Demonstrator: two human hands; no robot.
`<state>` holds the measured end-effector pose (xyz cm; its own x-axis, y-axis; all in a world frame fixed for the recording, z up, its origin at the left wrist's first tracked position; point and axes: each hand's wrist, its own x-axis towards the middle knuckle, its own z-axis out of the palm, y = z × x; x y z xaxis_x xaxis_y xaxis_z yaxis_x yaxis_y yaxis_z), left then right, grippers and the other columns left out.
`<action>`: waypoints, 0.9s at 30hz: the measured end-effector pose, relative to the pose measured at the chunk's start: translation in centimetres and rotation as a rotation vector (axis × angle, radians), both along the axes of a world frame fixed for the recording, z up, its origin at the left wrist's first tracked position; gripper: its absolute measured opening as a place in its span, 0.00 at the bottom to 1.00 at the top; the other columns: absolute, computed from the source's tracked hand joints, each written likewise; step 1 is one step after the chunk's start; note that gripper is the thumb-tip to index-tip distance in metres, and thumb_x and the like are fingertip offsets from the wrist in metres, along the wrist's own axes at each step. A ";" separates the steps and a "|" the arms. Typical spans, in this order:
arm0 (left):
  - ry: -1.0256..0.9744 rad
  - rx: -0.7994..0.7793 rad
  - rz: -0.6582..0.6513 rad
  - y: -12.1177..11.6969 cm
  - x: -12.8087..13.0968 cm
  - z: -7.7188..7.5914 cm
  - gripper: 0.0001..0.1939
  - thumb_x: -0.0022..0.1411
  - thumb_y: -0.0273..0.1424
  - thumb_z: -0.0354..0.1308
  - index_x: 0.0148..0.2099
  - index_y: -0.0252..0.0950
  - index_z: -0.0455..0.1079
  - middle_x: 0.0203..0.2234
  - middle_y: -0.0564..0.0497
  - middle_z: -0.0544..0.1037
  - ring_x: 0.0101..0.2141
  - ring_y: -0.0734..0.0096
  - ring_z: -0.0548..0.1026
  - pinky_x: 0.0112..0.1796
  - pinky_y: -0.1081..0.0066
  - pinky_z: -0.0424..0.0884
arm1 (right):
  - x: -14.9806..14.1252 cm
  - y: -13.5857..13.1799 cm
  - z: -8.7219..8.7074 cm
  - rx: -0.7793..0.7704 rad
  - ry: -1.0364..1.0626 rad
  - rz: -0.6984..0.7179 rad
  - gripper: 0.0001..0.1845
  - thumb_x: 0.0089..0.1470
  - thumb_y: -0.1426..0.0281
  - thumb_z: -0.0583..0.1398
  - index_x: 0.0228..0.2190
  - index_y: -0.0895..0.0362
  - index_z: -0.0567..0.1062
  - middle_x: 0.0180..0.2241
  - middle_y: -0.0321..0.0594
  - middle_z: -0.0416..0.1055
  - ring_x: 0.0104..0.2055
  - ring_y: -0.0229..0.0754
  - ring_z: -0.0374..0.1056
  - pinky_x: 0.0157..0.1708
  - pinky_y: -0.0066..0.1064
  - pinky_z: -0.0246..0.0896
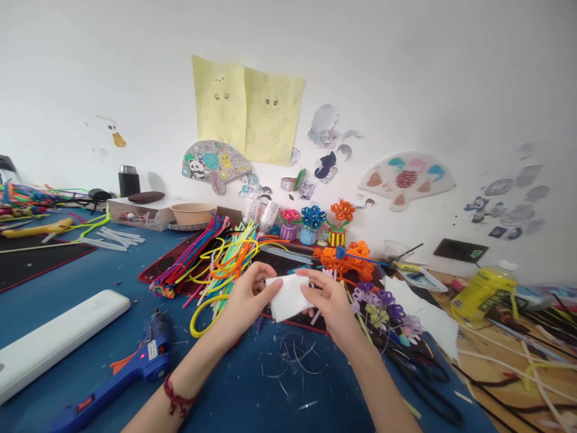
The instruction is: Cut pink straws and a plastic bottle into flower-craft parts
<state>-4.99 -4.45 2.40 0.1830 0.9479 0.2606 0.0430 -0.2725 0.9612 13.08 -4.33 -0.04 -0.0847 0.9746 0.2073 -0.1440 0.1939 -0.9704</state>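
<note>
Right at the middle of the frame, a small, white, roughly square sheet (290,299), whether paper or cloth I cannot tell, is held up above the blue tabletop (243,391). The left hand (251,293) pinches its left edge, thumb across the front and fingers curled behind. The right hand (332,300) is likewise closed on the opposite edge between thumb and fingers. Just left of the hands lies a heap of multicoloured fuzzy craft stems (234,255); to their right sit purple looped flowers (387,308). Three small potted craft flowers in pink, blue and orange (311,222) stand beyond, near the wall. A blue glue gun (130,370) occupies the lower left, beside a long white plastic case (63,337). Black-handled scissors (417,379) lie lower right, and a yellow plastic bottle (484,293) stands at the far right.
</note>
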 end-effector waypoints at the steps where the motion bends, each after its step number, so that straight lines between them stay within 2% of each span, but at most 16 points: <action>1: 0.026 -0.004 -0.031 0.1 0.0 -0.2 0.18 0.54 0.42 0.61 0.42 0.36 0.66 0.26 0.54 0.72 0.26 0.71 0.70 0.26 0.75 0.63 | 0.0 -0.1 0.1 0.006 -0.022 0.024 0.20 0.48 0.62 0.65 0.43 0.55 0.76 0.37 0.40 0.74 0.21 0.33 0.62 0.18 0.24 0.54; 3: 0.138 0.008 -0.094 0.3 -0.1 -0.5 0.17 0.53 0.40 0.61 0.42 0.36 0.69 0.26 0.54 0.72 0.26 0.70 0.69 0.25 0.75 0.62 | -0.2 -0.3 0.2 0.028 -0.047 0.048 0.19 0.49 0.63 0.64 0.44 0.55 0.75 0.35 0.38 0.74 0.23 0.33 0.62 0.20 0.24 0.54; 5: 0.227 0.044 -0.134 0.4 -0.1 -0.6 0.12 0.53 0.39 0.61 0.33 0.34 0.71 0.23 0.54 0.71 0.25 0.72 0.67 0.24 0.76 0.59 | -0.3 -0.4 0.4 0.056 -0.031 0.022 0.20 0.50 0.63 0.64 0.44 0.55 0.75 0.31 0.37 0.73 0.26 0.34 0.64 0.24 0.24 0.56; 7: 0.197 0.042 -0.161 0.4 -0.1 -0.7 0.13 0.54 0.39 0.61 0.29 0.33 0.70 0.22 0.54 0.70 0.25 0.73 0.66 0.24 0.76 0.57 | -0.5 -0.4 0.6 0.049 0.017 -0.007 0.24 0.50 0.61 0.65 0.48 0.54 0.73 0.29 0.35 0.73 0.28 0.36 0.65 0.27 0.25 0.58; 9: 0.089 -0.001 -0.175 0.3 0.0 -0.7 0.14 0.54 0.40 0.61 0.32 0.34 0.68 0.23 0.54 0.71 0.25 0.73 0.67 0.24 0.76 0.59 | -0.6 -0.3 0.5 0.014 0.062 0.016 0.28 0.47 0.60 0.67 0.50 0.53 0.71 0.31 0.35 0.74 0.31 0.38 0.67 0.31 0.26 0.61; 13: -0.033 -0.075 -0.167 -0.1 0.2 -0.8 0.17 0.53 0.42 0.63 0.35 0.34 0.65 0.24 0.53 0.73 0.26 0.73 0.69 0.26 0.76 0.63 | -0.9 -0.2 -0.1 -0.037 0.035 0.058 0.23 0.43 0.57 0.69 0.37 0.60 0.78 0.31 0.42 0.76 0.35 0.45 0.71 0.36 0.33 0.65; 17: 0.051 -0.037 -0.193 0.6 0.6 -0.9 0.16 0.54 0.42 0.62 0.36 0.33 0.69 0.26 0.51 0.74 0.27 0.71 0.71 0.27 0.75 0.65 | -0.4 0.4 -0.5 -0.033 -0.027 0.007 0.23 0.41 0.54 0.69 0.31 0.61 0.78 0.26 0.43 0.75 0.30 0.47 0.70 0.33 0.36 0.65; 19: 0.058 0.034 -0.096 2.2 0.6 -0.8 0.15 0.53 0.41 0.62 0.34 0.33 0.71 0.24 0.51 0.74 0.26 0.71 0.70 0.25 0.76 0.63 | 0.2 0.9 -0.5 0.009 -0.070 -0.073 0.23 0.43 0.52 0.67 0.30 0.60 0.78 0.23 0.41 0.73 0.27 0.44 0.69 0.31 0.36 0.65; 21: -0.028 0.084 0.149 4.5 0.6 -0.6 0.14 0.49 0.39 0.63 0.31 0.32 0.71 0.23 0.51 0.74 0.25 0.71 0.71 0.24 0.76 0.63 | 0.9 1.5 -0.7 0.085 -0.131 -0.233 0.23 0.45 0.52 0.65 0.33 0.59 0.77 0.24 0.40 0.71 0.28 0.43 0.67 0.32 0.36 0.64; 24: -0.063 0.100 0.302 7.9 0.4 -0.8 0.13 0.51 0.38 0.59 0.31 0.32 0.68 0.21 0.52 0.73 0.22 0.72 0.70 0.22 0.77 0.62 | 1.4 2.0 -1.5 0.197 -0.340 -0.461 0.27 0.43 0.55 0.66 0.44 0.56 0.74 0.36 0.44 0.72 0.37 0.47 0.67 0.40 0.40 0.63; 27: -0.064 0.097 0.358 9.2 0.4 -1.7 0.12 0.52 0.38 0.57 0.32 0.33 0.66 0.17 0.55 0.70 0.18 0.73 0.68 0.19 0.77 0.61 | 0.9 2.0 -2.6 0.229 -0.535 -0.432 0.38 0.39 0.59 0.68 0.53 0.52 0.68 0.48 0.46 0.69 0.48 0.52 0.65 0.49 0.45 0.60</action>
<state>-4.57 4.74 0.74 -0.1749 0.9192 0.3528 0.0926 -0.3414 0.9353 13.96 -2.36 -2.64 0.1512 0.8809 0.4485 0.4751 0.3332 -0.8145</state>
